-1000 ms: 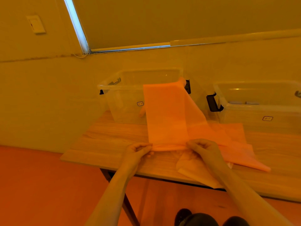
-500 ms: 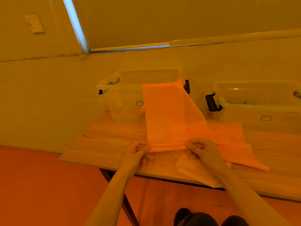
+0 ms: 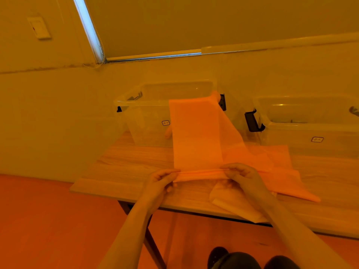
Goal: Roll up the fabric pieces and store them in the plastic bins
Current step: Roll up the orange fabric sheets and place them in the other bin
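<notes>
Two hands, left hand [image 3: 159,178] and right hand [image 3: 241,176], fingers curled pinching the rolled edge of the fabric [image 3: 196,136], strip draped over the bin [image 3: 143,105] rim, possibly reaching inside

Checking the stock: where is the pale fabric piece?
The pale fabric piece lies at the table's near edge, under the right hand.

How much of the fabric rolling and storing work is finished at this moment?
Early stage. Done: little shows; only a small roll seems to lie inside the left bin. In hand: the left hand and right hand pinch the near edge of the orange strip, rolled only a few turns, its far end draped over that bin. Left: finish this roll, then the pale piece and the other orange pieces on the table.
</notes>
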`<move>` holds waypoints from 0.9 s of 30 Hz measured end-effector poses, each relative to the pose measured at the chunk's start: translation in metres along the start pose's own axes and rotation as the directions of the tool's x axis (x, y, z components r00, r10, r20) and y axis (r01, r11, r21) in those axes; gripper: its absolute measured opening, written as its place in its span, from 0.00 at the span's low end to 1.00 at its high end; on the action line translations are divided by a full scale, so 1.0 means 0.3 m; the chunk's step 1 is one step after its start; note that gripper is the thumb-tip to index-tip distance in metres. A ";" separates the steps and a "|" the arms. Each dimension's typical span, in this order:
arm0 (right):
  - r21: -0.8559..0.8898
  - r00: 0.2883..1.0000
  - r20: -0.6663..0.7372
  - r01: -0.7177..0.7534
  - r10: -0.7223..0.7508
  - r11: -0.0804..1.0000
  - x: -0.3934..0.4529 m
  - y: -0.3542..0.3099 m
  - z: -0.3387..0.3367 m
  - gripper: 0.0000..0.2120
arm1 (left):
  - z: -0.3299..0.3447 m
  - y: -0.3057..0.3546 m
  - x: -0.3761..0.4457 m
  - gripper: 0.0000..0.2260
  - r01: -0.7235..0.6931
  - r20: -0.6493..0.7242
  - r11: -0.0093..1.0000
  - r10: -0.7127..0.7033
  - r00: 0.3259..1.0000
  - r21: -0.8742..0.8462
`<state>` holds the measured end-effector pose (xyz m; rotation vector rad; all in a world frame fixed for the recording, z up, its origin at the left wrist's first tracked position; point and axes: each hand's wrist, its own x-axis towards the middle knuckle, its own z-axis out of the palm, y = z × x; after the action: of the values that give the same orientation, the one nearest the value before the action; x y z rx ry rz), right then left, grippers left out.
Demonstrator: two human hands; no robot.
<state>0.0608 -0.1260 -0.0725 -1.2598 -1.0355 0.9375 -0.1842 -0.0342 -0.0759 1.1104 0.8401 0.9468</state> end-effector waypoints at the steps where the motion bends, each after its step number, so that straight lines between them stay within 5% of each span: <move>1: 0.014 1.000 -0.001 0.002 -0.002 1.000 0.003 0.003 -0.002 0.09 | 0.000 0.001 -0.001 0.07 -0.002 0.002 1.000 0.002 1.000 0.000; 10: 0.064 1.000 0.001 -0.021 0.021 0.998 0.011 0.009 -0.003 0.15 | 0.007 0.004 -0.010 0.06 -0.005 0.009 0.998 0.005 1.000 0.055; 17: 0.014 0.999 -0.047 0.014 -0.014 1.000 0.009 0.015 -0.002 0.03 | 0.012 -0.002 -0.006 0.11 -0.035 -0.008 0.988 0.036 0.999 0.151; 23: 0.001 0.999 -0.038 0.023 -0.023 1.000 0.006 0.016 -0.001 0.16 | 0.025 -0.006 -0.010 0.03 -0.062 -0.052 0.978 0.074 0.996 0.201; 27: -0.077 0.995 -0.068 0.070 -0.075 0.995 0.001 0.017 0.008 0.09 | 0.021 -0.002 -0.009 0.02 -0.100 0.005 0.964 0.102 0.995 0.246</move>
<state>0.0584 -0.1246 -0.0776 -1.2993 -1.0613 0.7995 -0.1792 -0.0390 -0.0748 1.3746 0.9327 0.9491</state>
